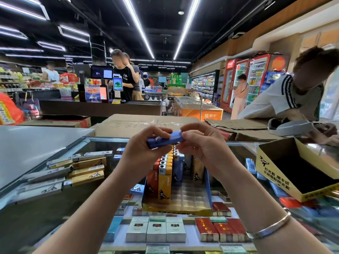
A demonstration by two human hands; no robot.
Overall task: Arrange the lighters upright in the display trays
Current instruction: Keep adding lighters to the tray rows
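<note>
A blue lighter [165,139] lies sideways in the air above the counter, held from both ends. My left hand [145,145] grips its left part with curled fingers and thumb. My right hand [200,142] pinches its right end. Below them stands the display tray [208,187] with blue walls and a gold base. Orange, yellow and blue lighters [165,180] stand upright in its left and back rows; its right front part shows bare slots.
An open yellow lighter box [271,173] sits at the right on the glass counter [55,162]. Gold and silver cartons and cigarette packs lie under the glass. A person in a white striped shirt [275,99] leans on cardboard boxes at the right.
</note>
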